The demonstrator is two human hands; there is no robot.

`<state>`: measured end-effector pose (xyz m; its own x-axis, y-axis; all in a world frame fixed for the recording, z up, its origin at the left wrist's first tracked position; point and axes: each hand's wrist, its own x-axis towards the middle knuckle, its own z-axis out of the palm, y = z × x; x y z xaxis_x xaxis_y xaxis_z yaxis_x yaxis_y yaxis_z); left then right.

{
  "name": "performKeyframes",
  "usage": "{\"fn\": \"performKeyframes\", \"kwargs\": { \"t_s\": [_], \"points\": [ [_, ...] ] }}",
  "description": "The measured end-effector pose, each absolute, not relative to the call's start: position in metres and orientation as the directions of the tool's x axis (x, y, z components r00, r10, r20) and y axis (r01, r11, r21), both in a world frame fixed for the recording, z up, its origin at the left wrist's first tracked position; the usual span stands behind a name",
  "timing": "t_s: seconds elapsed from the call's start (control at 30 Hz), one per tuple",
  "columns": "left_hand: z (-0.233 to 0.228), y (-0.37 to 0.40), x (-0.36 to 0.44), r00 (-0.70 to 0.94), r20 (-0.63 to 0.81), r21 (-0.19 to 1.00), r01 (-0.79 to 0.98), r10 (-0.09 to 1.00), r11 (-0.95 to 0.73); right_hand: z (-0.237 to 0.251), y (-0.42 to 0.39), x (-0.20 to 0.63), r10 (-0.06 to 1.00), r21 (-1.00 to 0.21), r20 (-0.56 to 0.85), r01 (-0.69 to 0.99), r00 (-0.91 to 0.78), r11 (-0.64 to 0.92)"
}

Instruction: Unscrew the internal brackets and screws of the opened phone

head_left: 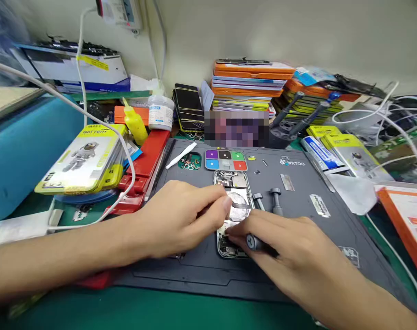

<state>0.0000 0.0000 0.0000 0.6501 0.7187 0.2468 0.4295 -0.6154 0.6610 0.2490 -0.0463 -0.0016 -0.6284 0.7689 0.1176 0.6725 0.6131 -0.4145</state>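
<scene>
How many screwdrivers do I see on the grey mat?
3: one in the right hand, tip at the opened phone; two lying free, screwdriver and screwdriver. Hands may hide others.

Opened phone (233, 192), back cover off, lying flat and lengthwise on a dark grey mat, top end pointing away; silver frame, bare circuitry and metal shields showing at the upper end, a round silvery coil near the middle, lower end partly hidden. Small grey screwdriver (255, 241) with a round knurled cap, tilted low, tip lost in blur over the phone's lower part
</scene>
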Motion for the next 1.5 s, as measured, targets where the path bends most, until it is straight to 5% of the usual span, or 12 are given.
{"fn": "performKeyframes", "kwargs": {
  "t_s": [0.23, 0.47, 0.73, 1.03, 1.17, 1.37, 1.5],
  "points": [
    [-0.007, -0.005, -0.001, 0.655, 0.496, 0.453, 0.364, 0.569, -0.814, -0.002, -0.046, 0.244, 0.755, -0.411, 0.173, 0.65, -0.633, 0.639],
    [-0.01, -0.004, -0.002, 0.639, 0.512, 0.446, 0.374, 0.574, -0.813, -0.004, -0.047, 0.244, 0.772, -0.463, 0.141, 0.648, -0.62, 0.605],
    [-0.002, -0.01, -0.002, 0.795, 0.578, 0.017, 0.213, 0.184, -0.977, -0.002, -0.049, 0.24, 0.782, -0.414, 0.101, 0.689, -0.615, 0.595],
    [-0.007, -0.002, -0.007, 0.845, 0.474, 0.163, 0.19, 0.246, -0.968, 0.003, -0.047, 0.244, 0.79, -0.437, 0.113, 0.683, -0.603, 0.585],
    [-0.008, -0.004, -0.007, 0.842, 0.481, 0.162, 0.189, 0.244, -0.969, 0.013, -0.044, 0.241, 0.884, -0.533, 0.329, 0.707, -0.333, 0.465],
    [-0.007, -0.012, -0.004, 0.83, 0.515, 0.07, 0.209, 0.215, -0.975, 0.015, -0.036, 0.244, 0.91, -0.719, 0.406, 0.588, -0.077, 0.371],
    [-0.008, -0.015, -0.002, 0.816, 0.539, 0.065, 0.207, 0.208, -0.976, 0.012, -0.031, 0.249, 0.864, -0.596, 0.482, 0.669, -0.144, 0.444]
  ]
}}
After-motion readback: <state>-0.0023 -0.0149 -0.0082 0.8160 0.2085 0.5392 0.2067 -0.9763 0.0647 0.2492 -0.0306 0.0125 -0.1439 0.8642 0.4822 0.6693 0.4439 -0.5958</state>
